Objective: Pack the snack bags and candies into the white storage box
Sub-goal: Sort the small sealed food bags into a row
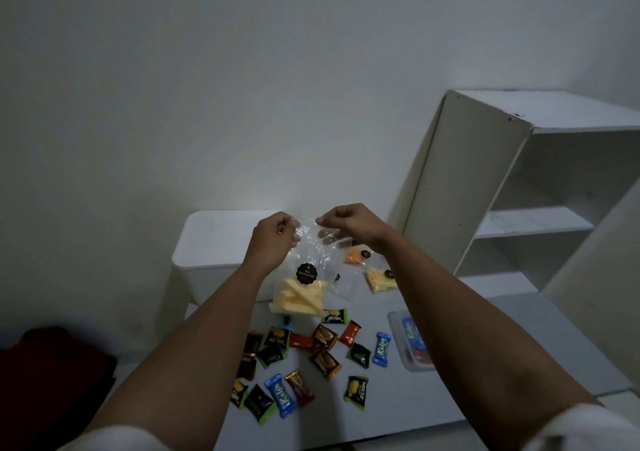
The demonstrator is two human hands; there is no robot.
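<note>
Left hand [273,239]: pinches the top left corner of the clear bag [304,277].
Right hand [349,225]: pinches the bag's top right corner.
Bag: held up in the air in front of the box [207,243], pale yellow sticks sunk to its bottom.
Box: white, at the counter's [415,409] far edge; inside hidden from view.
Done: apparently little or nothing packed.
Left: two snack bags [372,270] beside the box, candies [311,360] scattered nearer, a small tray [398,340] with blue packets.
Writing: "Kalpa" on blue wrappers, "Nextar" on green ones; the bag's black round label is too small to read.
</note>
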